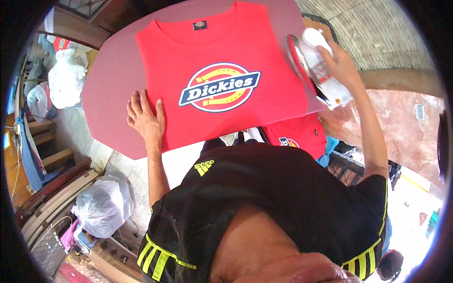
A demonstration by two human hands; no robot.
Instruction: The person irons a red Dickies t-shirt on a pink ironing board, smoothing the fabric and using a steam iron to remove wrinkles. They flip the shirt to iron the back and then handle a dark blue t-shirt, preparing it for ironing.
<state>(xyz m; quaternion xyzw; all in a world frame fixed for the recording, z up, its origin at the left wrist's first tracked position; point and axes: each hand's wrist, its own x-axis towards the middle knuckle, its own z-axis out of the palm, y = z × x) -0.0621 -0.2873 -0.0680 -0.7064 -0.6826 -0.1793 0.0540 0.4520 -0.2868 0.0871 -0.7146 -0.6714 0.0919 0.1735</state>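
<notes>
A red sleeveless shirt lies spread flat on a dull-red padded ironing board, its neckline toward the far side. A round-ended emblem in blue, yellow and white is printed on its chest. My left hand rests flat at the shirt's left edge, fingers stretched out, partly on the board. At the right edge of the shirt, my right hand grips a white and red clothes iron. The iron is tilted, its soleplate side turned toward the shirt; whether it touches the cloth I cannot tell.
Another red printed garment sits below the board's near right edge. White plastic bags stand at the left, and a stuffed clear bag lies on the floor at lower left. A wooden step unit is beyond the board's left side.
</notes>
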